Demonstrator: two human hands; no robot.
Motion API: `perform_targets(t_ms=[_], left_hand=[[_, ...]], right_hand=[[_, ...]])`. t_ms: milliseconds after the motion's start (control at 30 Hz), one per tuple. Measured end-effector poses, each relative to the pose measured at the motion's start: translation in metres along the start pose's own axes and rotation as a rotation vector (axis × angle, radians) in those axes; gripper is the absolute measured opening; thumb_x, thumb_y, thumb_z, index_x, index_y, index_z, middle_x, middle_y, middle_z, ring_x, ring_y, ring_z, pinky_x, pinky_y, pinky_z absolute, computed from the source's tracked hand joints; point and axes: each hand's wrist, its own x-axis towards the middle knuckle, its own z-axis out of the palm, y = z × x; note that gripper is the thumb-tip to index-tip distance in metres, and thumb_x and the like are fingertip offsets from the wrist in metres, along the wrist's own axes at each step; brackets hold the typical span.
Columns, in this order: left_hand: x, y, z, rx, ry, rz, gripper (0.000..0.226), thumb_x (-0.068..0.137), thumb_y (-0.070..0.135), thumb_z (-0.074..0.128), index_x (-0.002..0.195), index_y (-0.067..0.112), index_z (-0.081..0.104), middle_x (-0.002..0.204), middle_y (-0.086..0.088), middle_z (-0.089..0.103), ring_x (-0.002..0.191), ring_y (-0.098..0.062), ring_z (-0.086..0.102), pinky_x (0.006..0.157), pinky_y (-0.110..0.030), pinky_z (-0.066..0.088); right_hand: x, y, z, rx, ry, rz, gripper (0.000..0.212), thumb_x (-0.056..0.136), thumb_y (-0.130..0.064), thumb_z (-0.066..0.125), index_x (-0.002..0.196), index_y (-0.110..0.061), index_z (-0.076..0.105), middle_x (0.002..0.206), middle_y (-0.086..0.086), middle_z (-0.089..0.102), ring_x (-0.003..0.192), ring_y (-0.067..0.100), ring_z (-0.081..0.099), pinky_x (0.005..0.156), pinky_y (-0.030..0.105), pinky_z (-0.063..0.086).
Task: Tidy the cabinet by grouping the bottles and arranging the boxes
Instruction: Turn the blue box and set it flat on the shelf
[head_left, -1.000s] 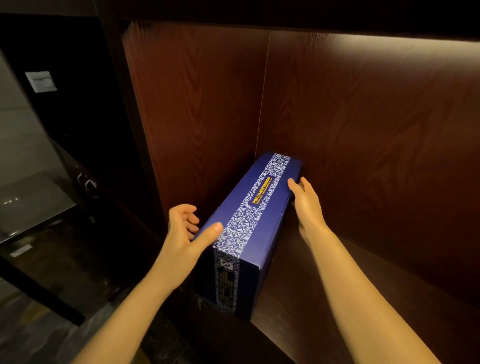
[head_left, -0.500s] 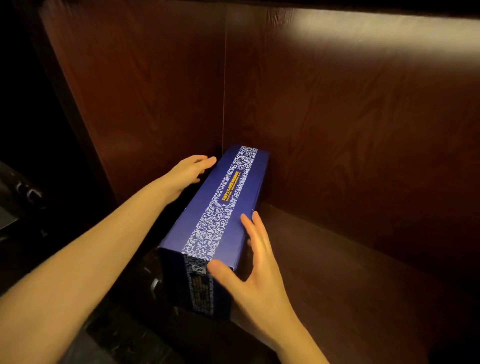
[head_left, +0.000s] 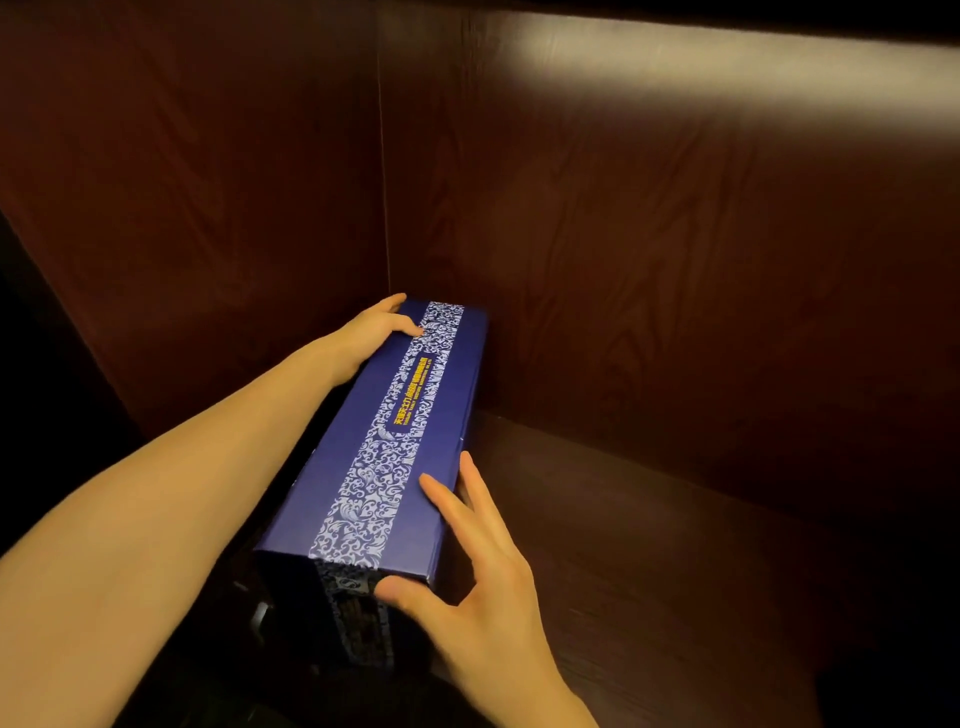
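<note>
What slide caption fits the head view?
Left hand grips, right hand steadies a long blue box in the cabinet corner.

— Where is the person's left hand (head_left: 371, 327)?

— Stretched far in, the bare forearm running up from the near left. Its thumb lies over the top of the blue box (head_left: 395, 436), and its fingers go round the far left edge.

— And the right hand (head_left: 483, 587)?

— Nearer, palm down. The fingers are straight and spread along the box's right edge, and the thumb presses on the near end face.
</note>
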Motion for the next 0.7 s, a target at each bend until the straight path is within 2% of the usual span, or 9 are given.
perform_targets(t_ms=[100,167,300,400,500,567,700], left_hand=[[0.008,0.0,0.001,-0.027,-0.005,0.012,0.075,0.087,0.006,0.055,0.153,0.027,0.028,0.146,-0.003,0.044,0.095,-0.023,0.065,0.069,-0.034,0.053],[0.012,-0.001,0.002,-0.044,0.0,0.015,0.073,0.086,0.005,0.055,0.151,0.026,0.031,0.139,-0.001,0.047,0.094,-0.023,0.065,0.069,-0.034,0.052],[0.018,-0.009,-0.002,-0.095,0.055,0.046,0.067,0.084,0.003,0.059,0.145,0.023,0.038,0.136,0.001,0.048,0.098,-0.017,0.062,0.071,-0.032,0.051],[0.022,-0.018,-0.006,-0.126,0.077,0.076,0.064,0.082,0.003,0.064,0.139,0.023,0.042,0.144,0.0,0.046,0.117,-0.02,0.056,0.086,-0.033,0.049],[0.021,-0.027,-0.013,-0.112,0.111,0.115,0.067,0.082,0.008,0.069,0.14,0.022,0.04,0.147,-0.001,0.045,0.125,-0.019,0.051,0.101,-0.036,0.045],[0.017,-0.031,-0.016,-0.079,0.133,0.145,0.072,0.082,0.013,0.071,0.144,0.02,0.036,0.147,0.0,0.044,0.126,-0.018,0.05,0.106,-0.04,0.042],[0.005,-0.039,-0.019,-0.073,0.168,0.182,0.079,0.081,0.023,0.073,0.149,0.02,0.032,0.15,0.001,0.041,0.13,-0.017,0.046,0.109,-0.041,0.037]], right_hand=[[-0.001,0.001,0.0,0.03,-0.005,0.001,0.075,0.078,-0.058,0.076,0.143,-0.059,0.039,0.161,-0.036,0.007,0.145,-0.016,0.015,0.105,0.0,0.026],[-0.001,0.003,0.0,0.051,-0.004,-0.001,0.073,0.08,-0.056,0.076,0.143,-0.058,0.04,0.162,-0.034,0.009,0.145,-0.015,0.017,0.107,0.002,0.028],[-0.003,0.013,-0.015,0.077,0.022,-0.009,0.072,0.081,-0.055,0.076,0.144,-0.055,0.042,0.161,-0.031,0.019,0.148,-0.006,0.022,0.113,0.022,0.036],[-0.004,0.024,-0.037,0.175,0.065,0.029,0.072,0.08,-0.042,0.081,0.143,-0.049,0.047,0.157,-0.026,0.037,0.146,0.001,0.034,0.113,0.03,0.041],[-0.005,0.035,-0.055,0.351,0.145,0.106,0.067,0.079,-0.021,0.079,0.14,-0.035,0.056,0.143,-0.015,0.059,0.134,0.008,0.054,0.103,0.023,0.048],[-0.005,0.042,-0.064,0.369,0.229,0.133,0.059,0.08,-0.022,0.075,0.136,-0.027,0.059,0.134,-0.013,0.066,0.126,0.009,0.061,0.097,0.022,0.052],[-0.005,0.052,-0.076,0.409,0.34,0.172,0.051,0.085,-0.034,0.075,0.134,-0.026,0.064,0.129,-0.006,0.07,0.121,0.014,0.065,0.092,0.023,0.054]])
